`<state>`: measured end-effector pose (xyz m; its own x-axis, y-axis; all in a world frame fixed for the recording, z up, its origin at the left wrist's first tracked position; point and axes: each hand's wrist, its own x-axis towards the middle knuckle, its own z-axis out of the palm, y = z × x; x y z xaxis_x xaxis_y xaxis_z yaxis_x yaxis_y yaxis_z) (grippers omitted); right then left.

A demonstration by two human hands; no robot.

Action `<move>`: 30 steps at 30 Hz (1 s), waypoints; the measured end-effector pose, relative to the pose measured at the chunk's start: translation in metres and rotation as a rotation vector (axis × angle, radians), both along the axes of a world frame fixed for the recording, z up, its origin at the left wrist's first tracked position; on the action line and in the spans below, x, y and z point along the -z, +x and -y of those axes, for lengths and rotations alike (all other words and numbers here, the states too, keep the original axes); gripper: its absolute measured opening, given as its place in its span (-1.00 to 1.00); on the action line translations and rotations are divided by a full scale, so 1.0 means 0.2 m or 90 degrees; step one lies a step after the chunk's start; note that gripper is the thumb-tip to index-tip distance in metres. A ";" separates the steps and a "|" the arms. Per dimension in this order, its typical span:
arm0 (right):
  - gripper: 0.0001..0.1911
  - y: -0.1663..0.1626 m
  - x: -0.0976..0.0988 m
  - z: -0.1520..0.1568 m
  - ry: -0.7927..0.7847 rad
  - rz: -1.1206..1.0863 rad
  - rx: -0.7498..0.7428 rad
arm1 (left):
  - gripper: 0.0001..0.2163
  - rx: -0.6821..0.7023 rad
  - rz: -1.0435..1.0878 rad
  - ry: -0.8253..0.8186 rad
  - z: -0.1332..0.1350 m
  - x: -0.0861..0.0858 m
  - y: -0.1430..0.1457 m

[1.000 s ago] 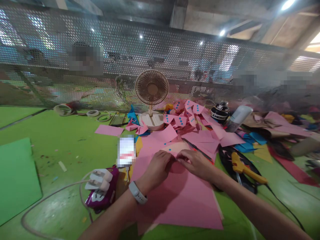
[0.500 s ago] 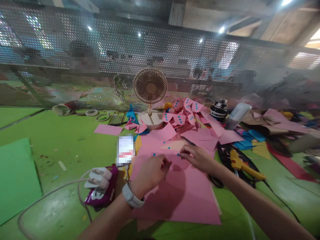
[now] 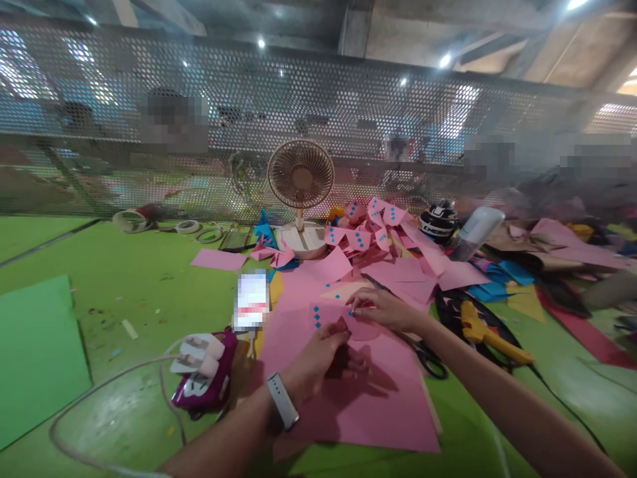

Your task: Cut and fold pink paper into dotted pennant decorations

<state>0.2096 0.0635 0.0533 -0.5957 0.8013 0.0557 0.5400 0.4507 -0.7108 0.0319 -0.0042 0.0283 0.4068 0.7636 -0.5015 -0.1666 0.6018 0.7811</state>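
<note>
On a large pink paper sheet [image 3: 388, 405] lies a smaller pink paper piece [image 3: 331, 313] with several small blue diamonds in a column on its left. My right hand [image 3: 383, 311] is on the right part of this piece, fingers bent together, with a blue diamond [image 3: 351, 313] at the fingertips. At the lower edge of the piece, my left hand [image 3: 323, 352] has thumb and forefinger closed near each other, its other fingers curled below. What sits between them is too small to tell. The left wrist carries a white-banded watch [image 3: 283, 400].
Left are a lit phone [image 3: 251, 299], white plugs [image 3: 199, 355] on a purple case and a cable. Scissors [image 3: 432, 362] and a yellow glue gun [image 3: 497, 335] lie right. Behind stand a fan [image 3: 301, 176], folded pink pieces [image 3: 359, 238], a black jar [image 3: 438, 222] and a mesh partition [image 3: 199, 179].
My left hand has turned and moved slightly right and down, uncovering the column of blue diamonds. My right hand has shifted a little left, still at a blue diamond.
</note>
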 end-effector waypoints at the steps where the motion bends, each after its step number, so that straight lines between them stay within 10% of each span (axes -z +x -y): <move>1: -0.86 0.00 0.00 0.00 -0.007 -0.004 0.002 | -0.76 -0.018 0.027 -0.022 0.00 0.01 0.01; 9: -0.80 -0.04 -0.01 0.04 -0.104 -0.076 0.056 | -0.90 -0.088 0.127 -0.095 0.02 0.05 0.09; 20: -0.80 0.07 -0.13 0.08 -0.006 -0.111 -0.013 | -0.72 -0.061 -0.056 0.229 0.05 0.07 0.06; 30: -0.84 0.10 -0.16 0.17 0.051 -0.008 -0.023 | -0.70 -0.058 0.077 0.284 0.07 0.05 0.09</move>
